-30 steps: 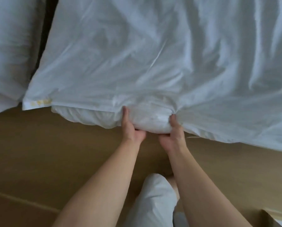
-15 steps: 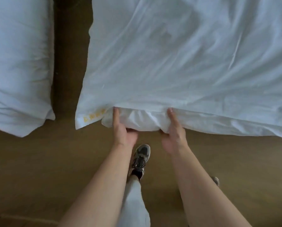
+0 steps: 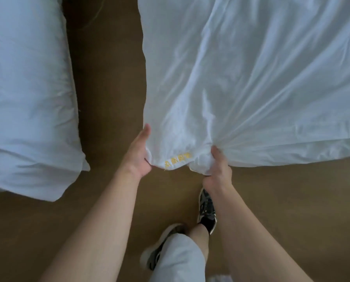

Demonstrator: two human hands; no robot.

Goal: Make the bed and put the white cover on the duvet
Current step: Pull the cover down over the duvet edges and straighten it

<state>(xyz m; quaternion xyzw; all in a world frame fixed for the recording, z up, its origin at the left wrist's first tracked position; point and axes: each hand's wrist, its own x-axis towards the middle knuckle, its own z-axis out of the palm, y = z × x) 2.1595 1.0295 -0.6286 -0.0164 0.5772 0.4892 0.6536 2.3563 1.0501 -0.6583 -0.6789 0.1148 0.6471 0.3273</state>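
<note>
Legs: a pale trouser leg (image 3: 178,259) filled the bottom of the frame, above a blurred shoe (image 3: 154,256). A dark patterned trainer (image 3: 207,210) stood ahead of it on the floor (image 3: 107,88).
Arms: two bare forearms reached forward and up from the lower edge.
Left hand: the left hand (image 3: 138,153) held the near left corner of the white cover (image 3: 251,78). Its thumb lay straight along the cover's side edge and its fingers were hidden beneath the cloth.
Right hand: the right hand (image 3: 217,167) was clenched on a bunch of the cover's near edge, with creases fanning away from the grip.
Hands together: the hands were apart, each clamped on the cover, with the corner's cloth between them.
Lettering: yellow lettering (image 3: 178,160) ran along the hem between the two hands, too small to read.
White cover: it spread wrinkled up and to the right, out of the frame, its near hem running right from the hands.
Duvet: it could not be told apart from the cover's white folds.
Floor: brown, showing below the hem and as a dark strip left of the cover.
Far left: more white bedding (image 3: 27,98) lay across that strip, well apart from the cover.
</note>
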